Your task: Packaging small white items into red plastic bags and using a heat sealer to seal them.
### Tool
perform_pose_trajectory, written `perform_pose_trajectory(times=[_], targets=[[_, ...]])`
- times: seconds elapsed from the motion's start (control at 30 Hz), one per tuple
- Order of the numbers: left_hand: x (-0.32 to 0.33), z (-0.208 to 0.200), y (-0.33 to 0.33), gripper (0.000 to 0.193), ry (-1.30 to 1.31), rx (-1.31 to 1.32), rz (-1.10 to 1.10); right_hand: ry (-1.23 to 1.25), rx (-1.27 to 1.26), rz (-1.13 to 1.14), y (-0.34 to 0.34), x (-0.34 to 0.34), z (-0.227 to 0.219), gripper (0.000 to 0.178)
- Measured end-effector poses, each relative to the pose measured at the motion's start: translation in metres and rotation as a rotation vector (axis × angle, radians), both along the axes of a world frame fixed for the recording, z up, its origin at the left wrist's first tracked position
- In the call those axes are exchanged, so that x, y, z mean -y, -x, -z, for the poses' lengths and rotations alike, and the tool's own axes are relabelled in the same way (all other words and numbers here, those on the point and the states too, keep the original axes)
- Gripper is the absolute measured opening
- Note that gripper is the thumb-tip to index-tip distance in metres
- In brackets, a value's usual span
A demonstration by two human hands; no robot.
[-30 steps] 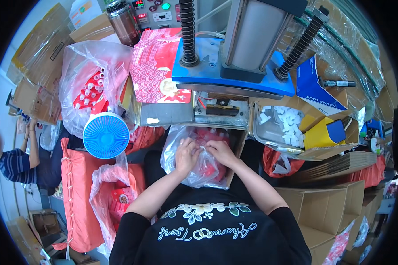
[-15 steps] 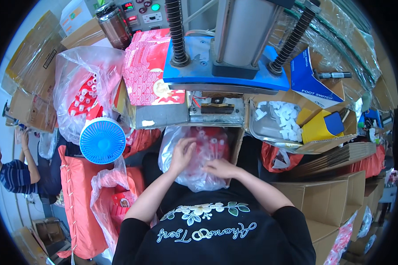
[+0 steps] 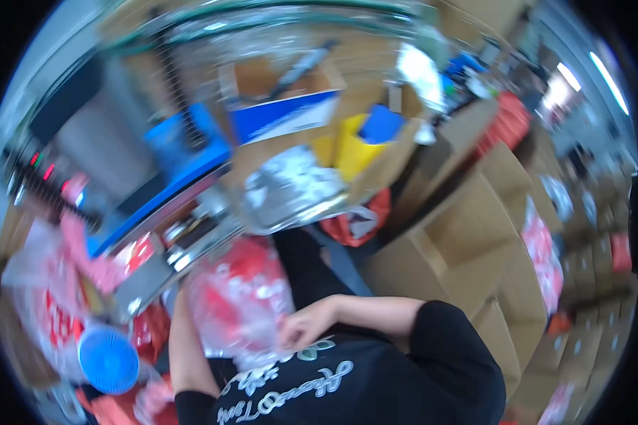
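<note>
When matched with half a second ago, looks swung toward the right and blurry. Now shows more of the brown boxes, with the blue fan down low at the left. See the clear bag of red things in front of the black shirt. Find the right hand moved from the bag's middle to its lower right edge, with fingers curled by the plastic. Cannot tell if pinching it. Find the left arm going up along the bag's left side. Cannot see the left hand, so cannot tell if spread.
</note>
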State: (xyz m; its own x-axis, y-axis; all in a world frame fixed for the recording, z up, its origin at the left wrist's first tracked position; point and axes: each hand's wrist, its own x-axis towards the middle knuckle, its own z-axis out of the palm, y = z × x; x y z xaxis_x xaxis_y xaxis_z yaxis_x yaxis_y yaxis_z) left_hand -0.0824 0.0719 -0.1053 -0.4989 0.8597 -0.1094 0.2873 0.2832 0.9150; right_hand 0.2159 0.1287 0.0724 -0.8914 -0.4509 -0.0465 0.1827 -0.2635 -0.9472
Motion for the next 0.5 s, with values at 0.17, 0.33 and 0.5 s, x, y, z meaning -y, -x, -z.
perform_pose_trajectory(times=[0.17, 0.33, 0.5], targets=[[0.251, 0.1, 0.131, 0.054, -0.023, 0.038, 0.157, 0.276, 0.059, 0.162, 0.06, 0.062, 0.014, 0.014], [0.332, 0.083, 0.222, 0.056, 0.003, 0.06, 0.14, 0.536, -0.187, 0.201, 0.039, 0.049, -0.057, 0.024], [0.206, 0.072, 0.223, 0.058, 0.017, 0.078, 0.079, 0.107, -0.531, 0.727, -0.076, -0.015, -0.158, 0.032]])
